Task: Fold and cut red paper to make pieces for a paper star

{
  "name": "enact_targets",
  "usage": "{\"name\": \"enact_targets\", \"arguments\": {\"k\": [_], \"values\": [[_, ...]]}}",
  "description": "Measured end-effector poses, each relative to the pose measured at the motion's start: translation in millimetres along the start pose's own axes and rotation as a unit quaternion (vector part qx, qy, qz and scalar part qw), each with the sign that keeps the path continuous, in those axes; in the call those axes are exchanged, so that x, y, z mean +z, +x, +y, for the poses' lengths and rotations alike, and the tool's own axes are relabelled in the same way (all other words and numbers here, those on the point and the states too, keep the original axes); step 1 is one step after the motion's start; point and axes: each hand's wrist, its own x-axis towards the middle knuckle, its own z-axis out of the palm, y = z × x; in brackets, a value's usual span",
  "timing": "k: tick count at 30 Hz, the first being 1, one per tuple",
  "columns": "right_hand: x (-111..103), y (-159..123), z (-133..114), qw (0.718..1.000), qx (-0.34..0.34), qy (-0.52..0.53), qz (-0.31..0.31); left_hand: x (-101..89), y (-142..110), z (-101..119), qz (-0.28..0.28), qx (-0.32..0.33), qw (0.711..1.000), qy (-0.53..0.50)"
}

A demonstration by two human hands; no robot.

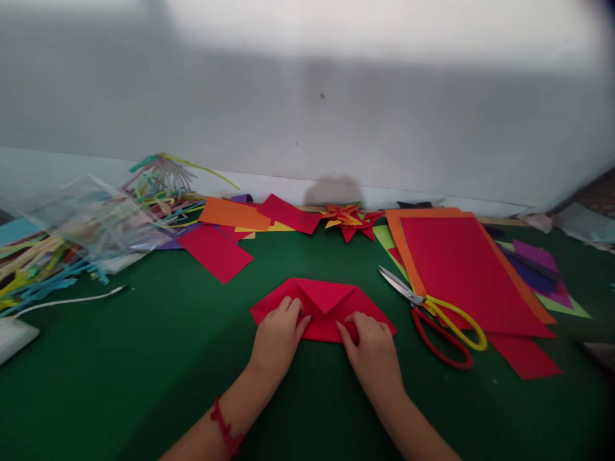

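Note:
A red sheet of paper [324, 298], partly folded with a triangular flap at its top, lies on the green table [158, 358] in front of me. My left hand [277, 338] rests on its lower left part, fingers together and pressing down flat. My right hand [373, 352] presses its lower right part, fingers curled onto the paper's edge. A red band circles my left wrist.
Scissors [432, 317] with red and yellow handles lie right of the fold, beside a stack of red and orange sheets [461, 269]. Folded paper stars [348, 221], loose coloured sheets [230, 234], a clear bag [91, 218] and coloured strips [38, 269] line the back and left.

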Motion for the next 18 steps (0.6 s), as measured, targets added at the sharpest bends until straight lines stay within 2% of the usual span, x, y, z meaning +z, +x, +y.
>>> {"name": "enact_targets", "arguments": {"k": [8,12,15,18], "values": [[0.0,-0.4,-2.7,1.000,-0.006,-0.028,-0.009,2.1,0.0,2.5,0.011,0.005,0.999,0.042],[1.1,-0.5,-2.8,0.999,-0.014,-0.039,-0.005,1.7,-1.9,6.3,0.042,0.016,0.997,0.067],[1.7,-0.6,-2.3,0.999,-0.016,-0.039,-0.009,4.6,-4.1,8.0,0.053,0.062,0.995,0.056],[2.2,-0.7,-2.0,0.999,-0.014,-0.039,-0.013,10.4,-5.7,7.4,0.029,0.101,0.994,0.014]]}}
